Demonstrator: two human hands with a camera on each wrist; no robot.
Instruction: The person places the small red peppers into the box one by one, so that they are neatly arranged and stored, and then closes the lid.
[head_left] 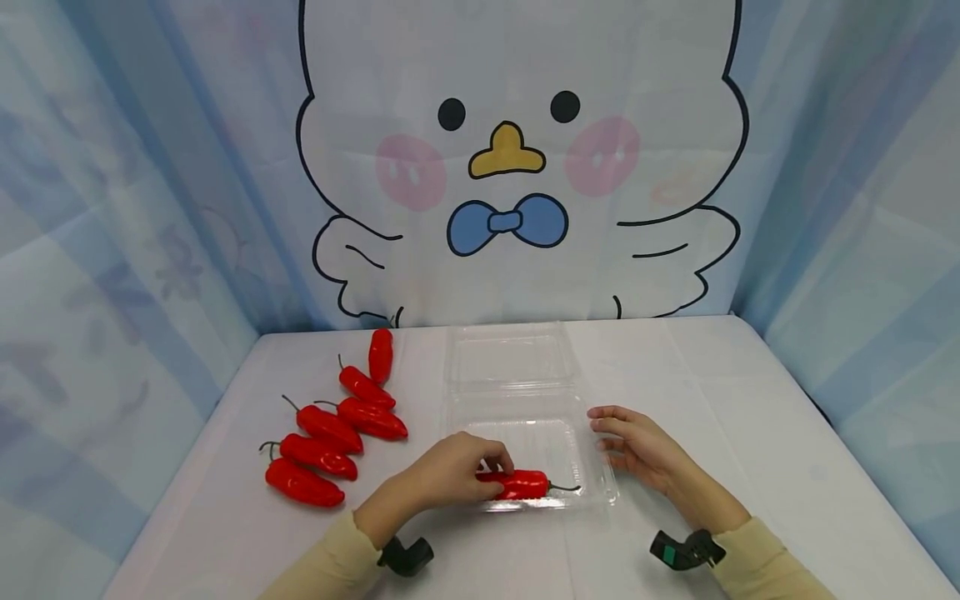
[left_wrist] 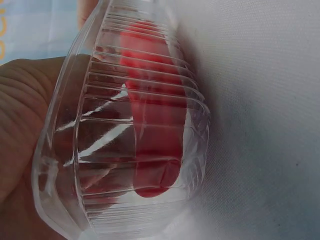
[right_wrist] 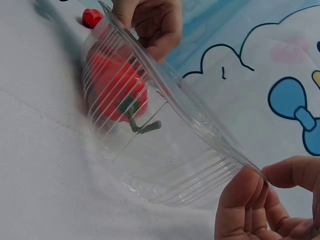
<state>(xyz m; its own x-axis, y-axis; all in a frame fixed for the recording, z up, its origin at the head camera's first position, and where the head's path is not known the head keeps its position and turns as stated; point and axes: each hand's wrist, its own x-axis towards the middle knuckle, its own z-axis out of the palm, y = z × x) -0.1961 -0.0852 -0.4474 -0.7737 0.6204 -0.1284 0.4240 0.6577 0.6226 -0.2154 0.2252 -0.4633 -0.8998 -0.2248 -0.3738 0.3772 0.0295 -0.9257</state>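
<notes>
A clear plastic clamshell box stands with its lid folded back, away from me. One red chili pepper lies along the near wall inside the box, its green stem pointing right. My left hand reaches over the near wall, thumb and curled fingers around the pepper's left end. The left wrist view shows that pepper through the ribbed wall, while the left fingertips are partly hidden. At the box's right side, my right hand pinches the rim between thumb and fingers.
Several more red chili peppers lie in a loose group on the white tablecloth, left of the box. A curtain with a cartoon bird hangs behind the table, and blue curtains stand at both sides.
</notes>
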